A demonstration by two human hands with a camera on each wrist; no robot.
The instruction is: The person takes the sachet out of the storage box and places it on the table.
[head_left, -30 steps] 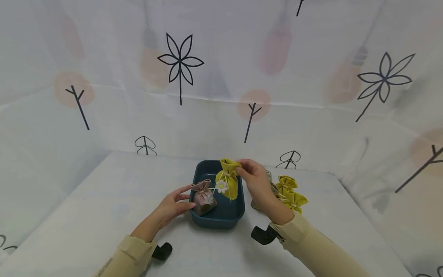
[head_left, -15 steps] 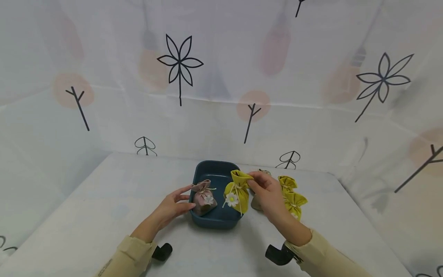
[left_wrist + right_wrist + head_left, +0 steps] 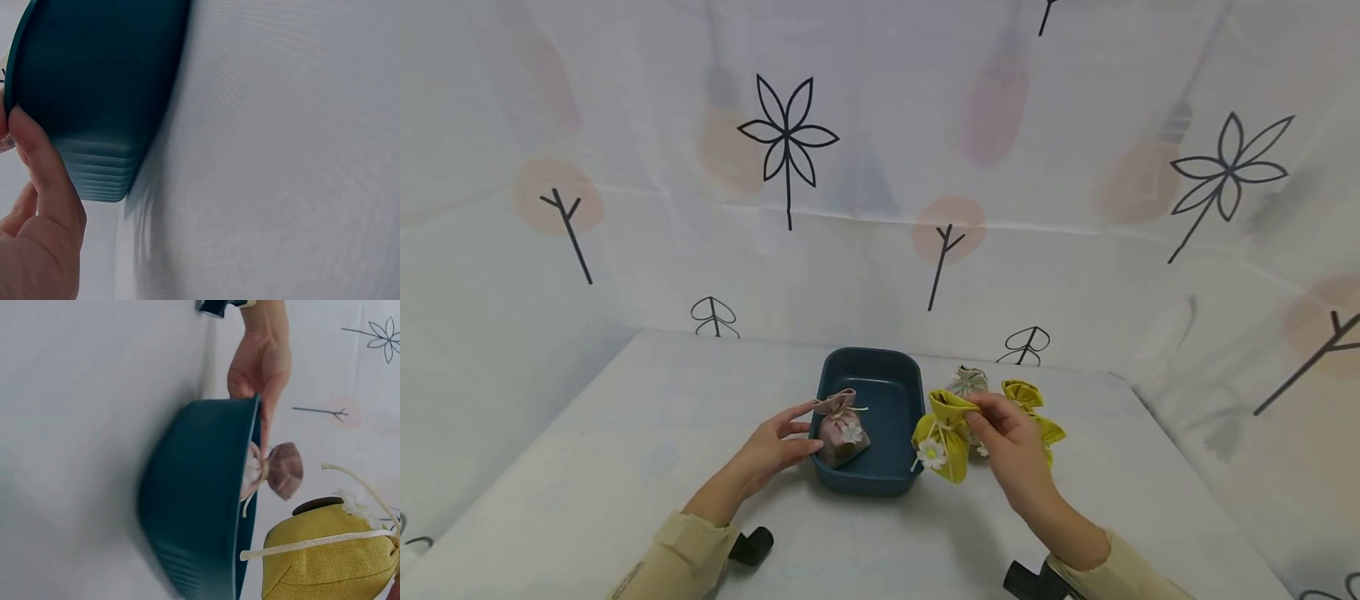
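Observation:
My right hand pinches the gathered top of a yellow drawstring pouch with a white flower on its cord. The pouch hangs upright, overlapping the right rim of a dark blue plastic basin in the head view. At the basin's left rim, my left hand grips the edge, with fingers against the outer wall in the left wrist view. A pink drawstring pouch with a white flower sits inside the basin, leaning by that rim. In the right wrist view, the yellow pouch hangs close beside the basin.
Right of the basin lie more yellow pouches and a grey-green pouch, partly hidden behind the right hand. A white cloth covers the table and rises as a printed backdrop. Black camera mounts jut from both wrists.
My right hand has carried the yellow pouch from above the basin rightward and toward me, past its right rim. The left hand and pink pouch have stayed in place.

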